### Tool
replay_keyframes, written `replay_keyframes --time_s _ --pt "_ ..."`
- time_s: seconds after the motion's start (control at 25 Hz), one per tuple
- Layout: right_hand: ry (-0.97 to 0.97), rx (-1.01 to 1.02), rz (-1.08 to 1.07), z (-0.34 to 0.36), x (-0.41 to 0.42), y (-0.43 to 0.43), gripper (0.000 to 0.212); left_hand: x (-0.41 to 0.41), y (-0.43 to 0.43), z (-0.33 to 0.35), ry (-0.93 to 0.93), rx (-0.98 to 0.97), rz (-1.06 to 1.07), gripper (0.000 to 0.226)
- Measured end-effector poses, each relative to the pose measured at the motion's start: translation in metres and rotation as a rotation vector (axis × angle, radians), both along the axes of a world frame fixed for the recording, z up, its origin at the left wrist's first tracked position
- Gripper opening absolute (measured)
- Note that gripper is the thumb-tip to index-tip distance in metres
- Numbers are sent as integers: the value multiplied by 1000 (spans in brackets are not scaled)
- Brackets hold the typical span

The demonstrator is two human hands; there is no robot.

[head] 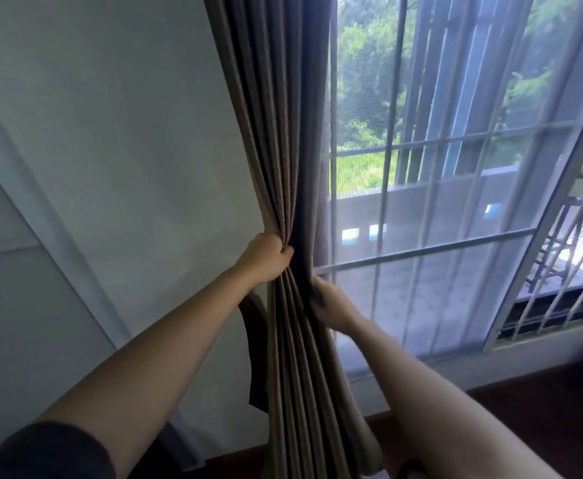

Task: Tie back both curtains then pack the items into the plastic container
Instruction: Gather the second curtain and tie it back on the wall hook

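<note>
A brown pleated curtain (276,140) hangs at the left edge of the window, gathered into a tight bundle at mid height. My left hand (266,257) is clenched around the bundle from its left side. My right hand (331,302) grips the bundle's right side a little lower, holding what looks like a dark tie-back strap. A dark strip of fabric (253,347) hangs down behind the curtain on its left. The other curtain and the plastic container are out of view.
A sheer white curtain (456,202) covers the barred window (418,252) to the right. A pale wall (110,167) fills the left. Dark wooden floor (525,409) shows at the bottom right.
</note>
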State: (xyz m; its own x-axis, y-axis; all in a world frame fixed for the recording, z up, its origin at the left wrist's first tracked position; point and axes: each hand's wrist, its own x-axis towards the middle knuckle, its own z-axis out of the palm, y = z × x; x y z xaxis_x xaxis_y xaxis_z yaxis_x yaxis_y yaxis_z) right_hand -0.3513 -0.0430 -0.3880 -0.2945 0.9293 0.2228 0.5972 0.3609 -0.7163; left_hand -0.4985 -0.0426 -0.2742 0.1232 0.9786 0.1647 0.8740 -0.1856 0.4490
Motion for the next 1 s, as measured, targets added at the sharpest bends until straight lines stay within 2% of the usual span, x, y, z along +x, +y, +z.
replay_keyframes --time_s 0.08,0.28,0.36,0.44,0.48,0.56,0.64,0.72,0.88,1.0 --pt "75 -30 43 -9 -14 -3 35 2 2 1 9 -7 6 37" --pt "164 -125 106 -5 -35 -15 60 13 -4 -3 -33 106 48 42" --pt "346 -203 178 -5 -39 -23 58 19 -5 -6 -11 197 135 45" --pt "570 -269 199 -2 -36 -23 42 16 -4 -8 -23 194 205 38" --pt "685 -277 153 1 -34 -17 35 11 -3 -10 -41 175 207 35" --pt "802 -254 -38 12 -27 1 46 -2 -6 -12 -89 136 160 30" --pt "812 -282 -15 28 -20 19 67 -13 -15 -10 -165 87 45 27" --pt "777 -326 91 46 -15 34 77 -25 -20 -9 -214 40 -59 34" --pt "684 -462 271 60 -7 45 47 -43 -27 -9 -285 -14 -165 33" --pt "622 -459 279 61 -9 47 39 -45 -31 -6 -284 -7 -204 43"
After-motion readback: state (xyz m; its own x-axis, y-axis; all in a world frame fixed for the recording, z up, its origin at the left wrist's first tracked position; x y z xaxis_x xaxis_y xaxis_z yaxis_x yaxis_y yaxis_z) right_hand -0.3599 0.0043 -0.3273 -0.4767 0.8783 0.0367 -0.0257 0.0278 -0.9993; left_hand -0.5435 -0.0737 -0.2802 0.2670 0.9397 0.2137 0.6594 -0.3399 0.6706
